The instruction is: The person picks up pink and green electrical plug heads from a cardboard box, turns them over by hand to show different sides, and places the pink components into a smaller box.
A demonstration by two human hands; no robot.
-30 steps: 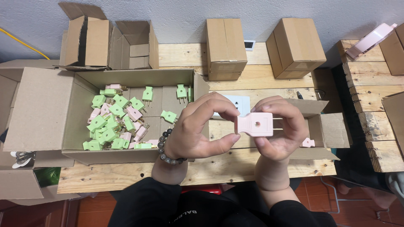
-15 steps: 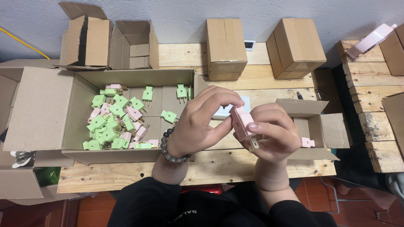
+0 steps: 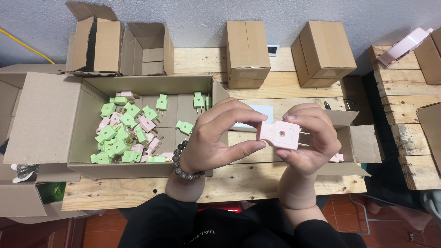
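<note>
A pink two-pin plug (image 3: 279, 134) is held flat between both hands above the wooden table (image 3: 257, 177), its metal pins pointing right. My left hand (image 3: 220, 138), with a bead bracelet on the wrist, pinches the plug's left end between thumb and fingers. My right hand (image 3: 308, 138) cups the right end around the pins. To the left lies an open cardboard box (image 3: 82, 115) holding several green and pink plugs (image 3: 126, 138). Under my right hand sits a second open box (image 3: 358, 142) with a pink plug (image 3: 336, 158) showing inside.
Two closed cardboard boxes (image 3: 248, 53) (image 3: 324, 53) and two open ones (image 3: 94, 43) (image 3: 149, 48) stand at the back by the wall. Wooden pallets (image 3: 409, 110) with a pink part (image 3: 404, 43) lie at the right. More cardboard lies at the lower left.
The plug was turned from face-on to edge-on half a second ago, and now lies flat again with the pins to the right. Both hands stayed over the same spot.
</note>
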